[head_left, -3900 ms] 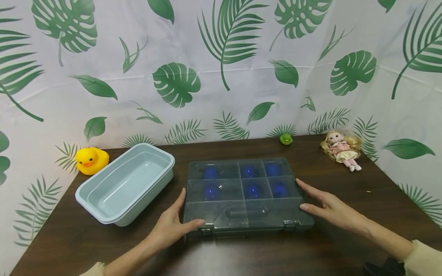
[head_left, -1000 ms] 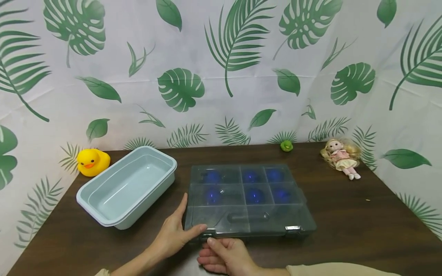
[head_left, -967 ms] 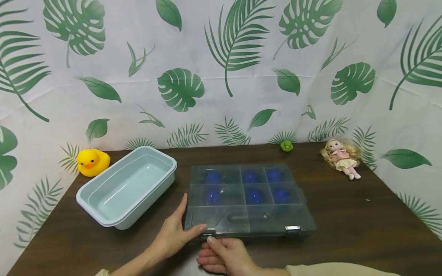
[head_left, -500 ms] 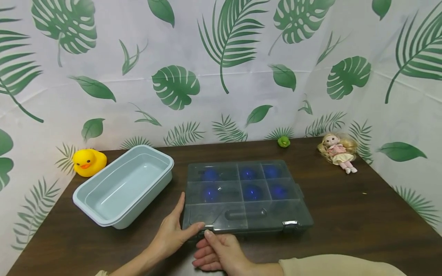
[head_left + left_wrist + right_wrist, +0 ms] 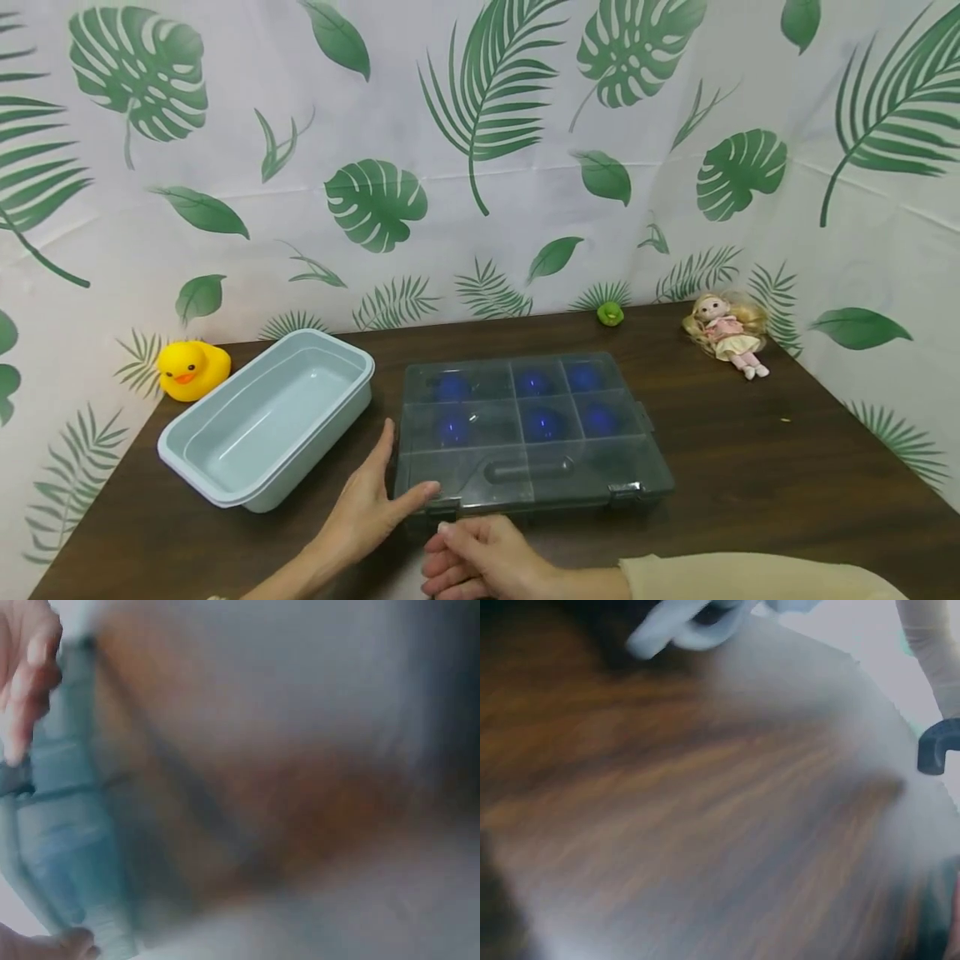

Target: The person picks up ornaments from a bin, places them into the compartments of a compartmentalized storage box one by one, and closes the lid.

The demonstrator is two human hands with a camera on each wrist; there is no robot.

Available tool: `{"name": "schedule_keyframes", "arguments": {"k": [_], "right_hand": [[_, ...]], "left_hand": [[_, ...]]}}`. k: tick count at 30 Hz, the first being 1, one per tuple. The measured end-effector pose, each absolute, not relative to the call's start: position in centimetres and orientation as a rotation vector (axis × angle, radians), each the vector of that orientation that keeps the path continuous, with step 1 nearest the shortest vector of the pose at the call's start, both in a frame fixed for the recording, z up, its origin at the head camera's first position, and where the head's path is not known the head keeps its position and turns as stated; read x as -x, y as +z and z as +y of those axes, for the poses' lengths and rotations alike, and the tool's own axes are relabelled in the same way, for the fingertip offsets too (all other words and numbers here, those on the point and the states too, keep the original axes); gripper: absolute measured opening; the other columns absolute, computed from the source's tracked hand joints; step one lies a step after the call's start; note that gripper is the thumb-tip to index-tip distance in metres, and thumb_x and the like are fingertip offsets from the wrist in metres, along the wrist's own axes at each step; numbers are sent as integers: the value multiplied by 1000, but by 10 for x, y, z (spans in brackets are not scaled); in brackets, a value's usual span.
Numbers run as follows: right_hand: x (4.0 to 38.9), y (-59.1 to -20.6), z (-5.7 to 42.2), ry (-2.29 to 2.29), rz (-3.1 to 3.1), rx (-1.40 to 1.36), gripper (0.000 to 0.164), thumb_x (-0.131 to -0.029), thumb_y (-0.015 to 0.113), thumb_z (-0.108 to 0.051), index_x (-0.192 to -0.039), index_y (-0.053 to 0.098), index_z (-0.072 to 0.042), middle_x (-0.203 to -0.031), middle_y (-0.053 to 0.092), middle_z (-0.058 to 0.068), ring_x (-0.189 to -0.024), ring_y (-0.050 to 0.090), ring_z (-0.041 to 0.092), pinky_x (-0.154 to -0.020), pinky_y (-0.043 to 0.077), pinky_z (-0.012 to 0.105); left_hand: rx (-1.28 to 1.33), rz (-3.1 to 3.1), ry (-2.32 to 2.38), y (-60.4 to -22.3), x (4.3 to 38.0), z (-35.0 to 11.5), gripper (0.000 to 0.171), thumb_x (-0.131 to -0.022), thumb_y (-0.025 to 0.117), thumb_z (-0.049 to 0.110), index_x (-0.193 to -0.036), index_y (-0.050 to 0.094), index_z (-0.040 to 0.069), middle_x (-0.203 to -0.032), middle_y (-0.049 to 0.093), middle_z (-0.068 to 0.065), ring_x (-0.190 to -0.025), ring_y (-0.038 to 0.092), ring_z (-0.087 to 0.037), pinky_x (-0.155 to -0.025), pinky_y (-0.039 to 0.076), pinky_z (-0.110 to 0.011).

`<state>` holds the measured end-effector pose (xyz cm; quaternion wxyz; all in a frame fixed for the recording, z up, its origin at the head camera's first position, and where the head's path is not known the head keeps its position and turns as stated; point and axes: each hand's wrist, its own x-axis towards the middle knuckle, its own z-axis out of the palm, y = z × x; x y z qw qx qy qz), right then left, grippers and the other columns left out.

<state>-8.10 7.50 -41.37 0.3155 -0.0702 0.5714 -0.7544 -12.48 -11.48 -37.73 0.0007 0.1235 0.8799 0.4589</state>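
Note:
A translucent grey divided case point(image 5: 465, 471) lies flat on the table, lid down, with several blue round objects point(image 5: 543, 425) showing through its compartments. At its front left corner is my left hand point(image 5: 363, 504), fingers straight along the side and thumb on the lid's front edge. My right hand point(image 5: 495, 554) is at the front edge with fingers curled and thumb tip at the left latch point(image 5: 446, 508). In the left wrist view a right fingertip meets the dark latch point(image 5: 15, 778), and the left thumb point(image 5: 64, 946) touches the case below.
A pale blue basin point(image 5: 183, 458) stands left of the case, beside a yellow rubber duck point(image 5: 193, 371). At the back right sit a small green duck point(image 5: 611, 314) and a blond doll point(image 5: 727, 333). A leaf-print cloth backs the dark wooden table point(image 5: 750, 492).
Since the oldest frame my right hand has left the case's right side and come to the front left latch. The left hand stays at its corner. Lately the right thumb has dropped slightly.

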Motion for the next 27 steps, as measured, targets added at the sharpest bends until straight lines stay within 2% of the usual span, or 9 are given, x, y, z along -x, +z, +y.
{"name": "schedule_keyframes", "arguments": {"k": [2,6,10,20,27], "right_hand": [[79,-413,88,-1941,1496,232,45,-96,55,-29,-112,57,13,-95,71,10,-82,69,14,-73,56,28],[75,-415,122,-1919,1482,287,42,-95,57,-20,-115,54,17,-97,70,10,-85,69,13,-75,56,27],[70,-418,160,-1934,1512,236,39,-95,56,-17,-115,53,16,-97,70,8,-88,69,15,-77,56,27],[59,-419,239,-2034,1652,20,31,-98,50,-14,-117,56,9,-99,69,5,-93,68,16,-82,54,29],[52,-420,255,-2194,1632,-286,41,-97,52,-15,-127,44,12,-105,67,5,-100,66,15,-90,51,31]], "left_hand": [[-485,2789,1514,-372,128,-110,91,-83,71,34,-146,20,-6,-152,22,-22,-136,30,-34,-104,36,-44],[-812,2701,1657,-361,137,-86,71,-82,73,20,-141,39,-1,-145,40,-17,-131,41,-30,-100,41,-40],[-1045,2481,1582,-357,141,-48,56,-85,70,23,-133,51,5,-136,53,-8,-125,50,-22,-100,44,-36],[-1389,2438,1331,-366,148,22,47,-82,73,24,-125,60,7,-129,60,-3,-123,52,-13,-100,43,-25],[-1552,2573,1000,-370,147,40,46,-82,73,29,-123,63,10,-128,60,0,-125,50,-12,-104,40,-25]]}}
